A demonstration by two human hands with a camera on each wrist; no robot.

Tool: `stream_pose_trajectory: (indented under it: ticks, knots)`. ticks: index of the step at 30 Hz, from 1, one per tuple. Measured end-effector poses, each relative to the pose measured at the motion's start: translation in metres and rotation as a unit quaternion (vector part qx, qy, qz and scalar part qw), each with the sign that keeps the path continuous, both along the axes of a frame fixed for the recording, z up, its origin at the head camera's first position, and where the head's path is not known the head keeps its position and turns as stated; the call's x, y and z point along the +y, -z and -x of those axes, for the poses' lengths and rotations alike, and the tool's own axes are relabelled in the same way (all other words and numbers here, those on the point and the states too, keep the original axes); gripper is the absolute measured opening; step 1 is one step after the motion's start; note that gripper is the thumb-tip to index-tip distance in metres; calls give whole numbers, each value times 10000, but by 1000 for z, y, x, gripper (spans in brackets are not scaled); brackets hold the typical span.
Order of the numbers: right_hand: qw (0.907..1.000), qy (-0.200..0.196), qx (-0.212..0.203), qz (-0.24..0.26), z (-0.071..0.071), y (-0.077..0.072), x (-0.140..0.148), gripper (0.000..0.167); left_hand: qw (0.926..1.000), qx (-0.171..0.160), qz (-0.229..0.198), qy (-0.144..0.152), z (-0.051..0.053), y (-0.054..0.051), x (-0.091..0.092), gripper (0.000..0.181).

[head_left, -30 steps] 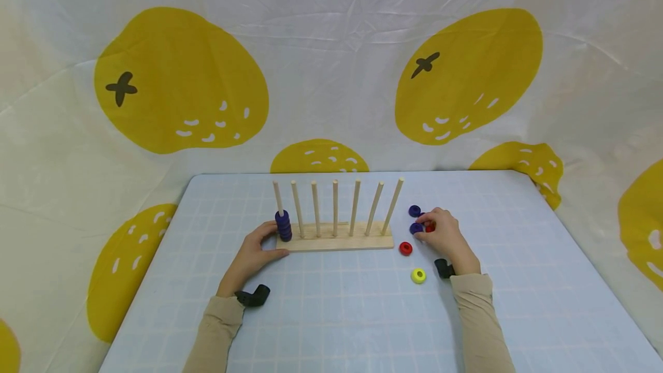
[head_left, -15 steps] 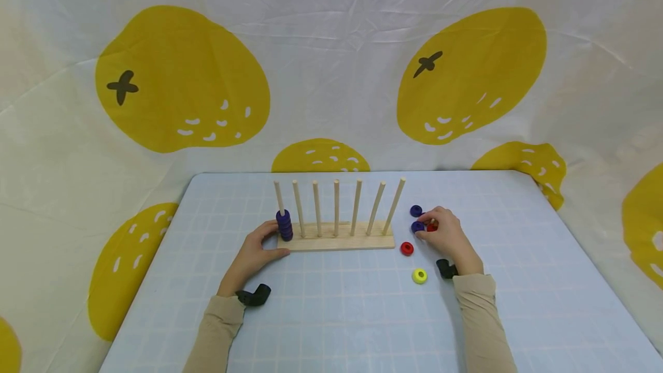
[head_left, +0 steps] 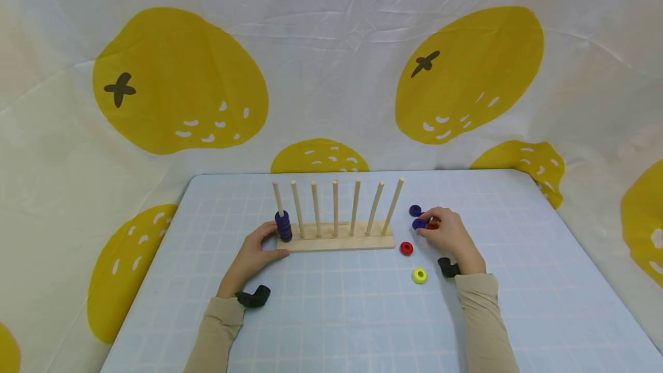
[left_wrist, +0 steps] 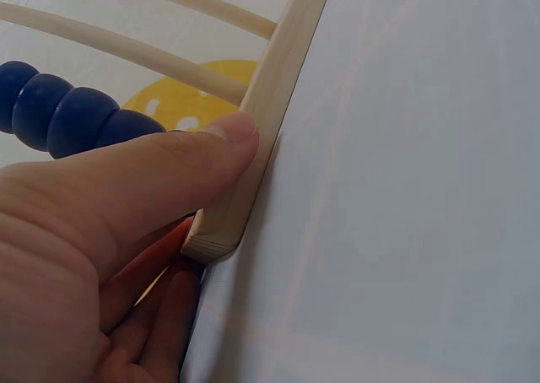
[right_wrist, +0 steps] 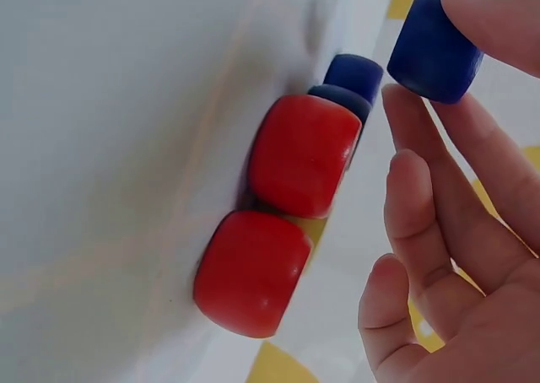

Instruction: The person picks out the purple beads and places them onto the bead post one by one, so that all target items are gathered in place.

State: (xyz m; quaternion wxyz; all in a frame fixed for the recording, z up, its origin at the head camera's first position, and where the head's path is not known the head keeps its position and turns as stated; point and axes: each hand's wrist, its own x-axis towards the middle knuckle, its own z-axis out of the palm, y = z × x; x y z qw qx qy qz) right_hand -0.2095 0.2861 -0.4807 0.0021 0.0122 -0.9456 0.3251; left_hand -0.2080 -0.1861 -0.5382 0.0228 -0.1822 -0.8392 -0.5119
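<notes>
At the left end of a wooden peg stand (head_left: 336, 243), my left hand (head_left: 259, 251) grips the base. Its thumb (left_wrist: 211, 151) lies on the base's front edge in the left wrist view, other fingers curling behind the end. Several dark blue beads (head_left: 283, 226) are stacked on the leftmost peg; the other pegs are bare. To the right of the stand, my right hand (head_left: 446, 232) pinches a blue bead (right_wrist: 434, 47) between thumb and forefinger, held off the table. Its remaining fingers are loosely bent. Below and beside it, two red beads (right_wrist: 305, 155) show in the right wrist view.
A loose blue bead (head_left: 415, 210) lies behind the right hand, with another partly hidden by the fingers. One red bead (head_left: 406, 248) and a yellow bead (head_left: 419, 276) lie on the pale gridded table (head_left: 331, 315). A fruit-print cloth (head_left: 331, 102) hangs behind.
The blue bead pinched in my right hand has shifted slightly up and away from me. My left hand and the peg stand have stayed in place.
</notes>
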Motion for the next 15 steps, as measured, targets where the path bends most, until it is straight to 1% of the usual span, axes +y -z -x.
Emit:
stream_pose_trajectory:
  ticks: [4,8,12,15]
  knots:
    - [10000,60,-15,-3,-2,-5,-1,32,10000,-10,-23,-2,0,1,0,55]
    - [9999,92,11,120,-5,-11,-3,32,10000,23,-42,4,1,2,0,55]
    - [9997,99,98,193,-8,-14,-2,31,10000,-8,-15,-12,1,1,0,54]
    - [9994,59,240,222,-8,-16,0,29,10000,-69,-11,0,0,0,1,55]
